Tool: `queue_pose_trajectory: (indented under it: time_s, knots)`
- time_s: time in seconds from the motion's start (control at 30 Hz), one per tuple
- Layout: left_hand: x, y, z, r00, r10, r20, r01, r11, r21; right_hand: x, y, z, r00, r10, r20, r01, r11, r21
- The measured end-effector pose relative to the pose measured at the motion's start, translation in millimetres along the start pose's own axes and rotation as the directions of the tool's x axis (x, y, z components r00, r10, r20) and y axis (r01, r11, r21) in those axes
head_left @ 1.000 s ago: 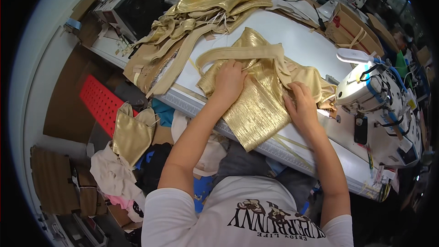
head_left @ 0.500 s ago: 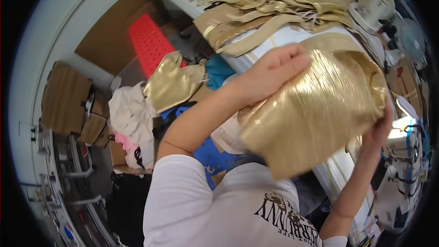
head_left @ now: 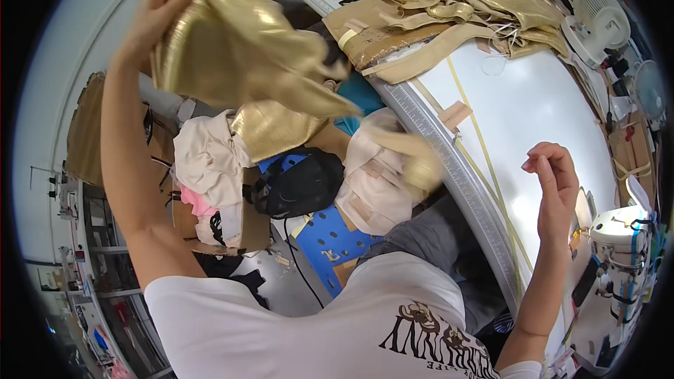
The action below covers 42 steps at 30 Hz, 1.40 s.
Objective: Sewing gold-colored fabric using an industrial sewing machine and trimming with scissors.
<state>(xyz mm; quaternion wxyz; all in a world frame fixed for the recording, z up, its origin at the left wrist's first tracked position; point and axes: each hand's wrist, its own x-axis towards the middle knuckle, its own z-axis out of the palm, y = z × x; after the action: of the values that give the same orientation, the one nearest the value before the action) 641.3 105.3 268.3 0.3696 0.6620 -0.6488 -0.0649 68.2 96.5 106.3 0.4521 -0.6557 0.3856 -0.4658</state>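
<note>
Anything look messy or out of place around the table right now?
Yes. Clothes and a black bag lie heaped on the floor left of the table. The left hand holds a crumpled gold piece over that heap; the right hand is empty.

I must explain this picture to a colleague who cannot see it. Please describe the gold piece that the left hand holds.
Look left of the white table, above the heap of clothes. The raised left hand grips a crumpled shiny gold fabric piece. Unlike the other gold pieces, it hangs in the air.
</note>
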Motion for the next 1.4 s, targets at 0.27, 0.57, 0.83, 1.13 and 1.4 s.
queue_pose_trajectory:
  time_s: [0.27, 0.57, 0.83, 1.13, 1.4]
  knots:
    - [-5.8, -121.0, 60.5, 0.918, 0.154, -0.367, 0.127, 0.760, 0.637, -7.4, 47.3, 12.9, 0.996, 0.060, 0.062, -0.040, 0.956, -0.291]
    - [-252.8, -296.5, 320.6, 0.615, -0.635, 0.467, 0.381, 0.758, 0.529, -37.0, 62.9, 20.7, 0.994, 0.036, 0.108, 0.013, 0.908, -0.419]
    - [-217.9, -269.4, 345.6, 0.663, -0.592, 0.457, 0.493, 0.806, 0.328, -41.6, 66.6, 12.1, 0.999, 0.036, -0.001, -0.033, 0.893, -0.448]
    - [-201.3, -304.4, 343.7, 0.811, -0.581, 0.077, 0.575, 0.814, 0.081, -41.2, 76.2, 8.2, 0.998, 0.002, 0.055, 0.017, 0.938, -0.346]
    - [-68.0, -273.8, 284.3, 0.794, -0.397, -0.461, 0.385, 0.914, -0.124, -37.8, 71.1, 15.9, 0.993, -0.091, 0.076, 0.113, 0.926, -0.361]
